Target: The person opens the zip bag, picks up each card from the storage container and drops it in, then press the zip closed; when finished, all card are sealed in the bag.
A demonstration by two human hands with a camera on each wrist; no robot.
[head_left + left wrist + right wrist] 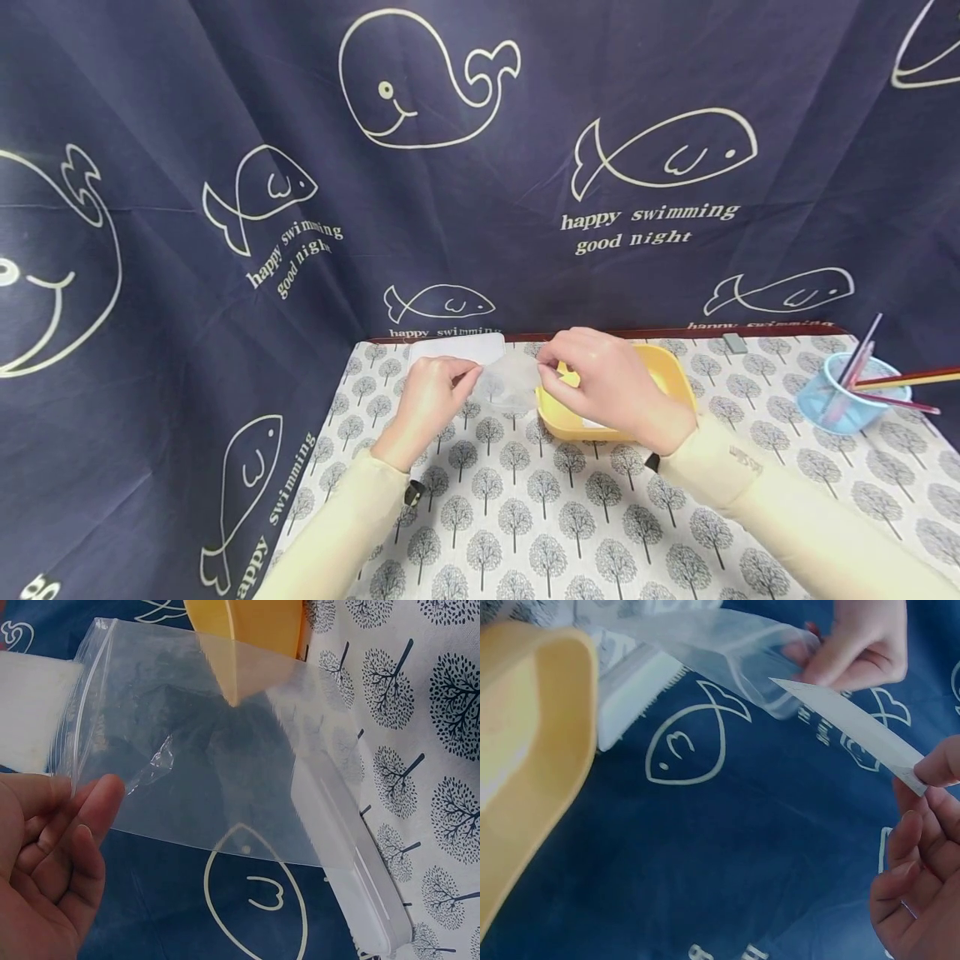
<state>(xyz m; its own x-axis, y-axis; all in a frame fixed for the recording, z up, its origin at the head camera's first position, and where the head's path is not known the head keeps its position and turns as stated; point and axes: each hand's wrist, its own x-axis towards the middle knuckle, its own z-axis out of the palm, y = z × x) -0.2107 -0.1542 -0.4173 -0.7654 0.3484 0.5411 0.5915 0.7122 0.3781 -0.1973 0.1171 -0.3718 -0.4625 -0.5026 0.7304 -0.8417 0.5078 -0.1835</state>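
Note:
My left hand (433, 402) pinches a clear zip bag (202, 757) near its zip end, between thumb and fingers. The bag hangs out flat above the table, and its zip strip shows as a pale line in the left wrist view. My right hand (600, 379) pinches a thin white square piece (855, 727) by one edge. The square's far corner overlaps the bag's zip end in the right wrist view. Below and beside my right hand stands a yellow plastic basin (678, 379), partly covered by the hand, with something white in its bottom.
A flat white plastic tray or lid (468, 346) lies at the back left, behind my left hand. On the right, a blue mesh cup (836, 408) holds several pens and pencils. A small grey block (735, 342) sits near the back edge, before a dark blue curtain (480, 208).

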